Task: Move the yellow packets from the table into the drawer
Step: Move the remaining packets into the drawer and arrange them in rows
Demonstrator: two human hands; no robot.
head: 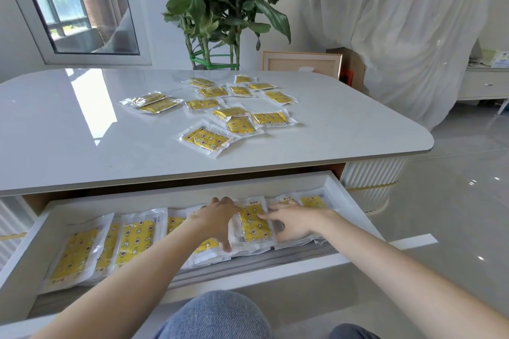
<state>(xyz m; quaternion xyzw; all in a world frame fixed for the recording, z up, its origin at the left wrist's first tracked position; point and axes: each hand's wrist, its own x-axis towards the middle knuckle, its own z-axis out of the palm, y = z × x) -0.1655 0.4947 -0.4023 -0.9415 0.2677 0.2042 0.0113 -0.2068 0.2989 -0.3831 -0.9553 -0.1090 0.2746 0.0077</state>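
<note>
The white drawer (341,192) stands pulled out below the table top, lined with several yellow packets (135,239) in clear wrappers. Both my hands are inside it, on either side of one yellow packet (253,224). My left hand (217,220) touches that packet's left edge with fingers spread and pointing down. Straight fingers of my right hand (294,221) rest on its right edge. Several more yellow packets (205,139) lie scattered across the middle of the white table (68,129).
A large potted plant (217,8) stands behind the table, with a framed board (301,62) leaning beside it. White curtains hang at the right and a low white cabinet (484,85) sits at far right. My knees (217,316) are below the drawer front.
</note>
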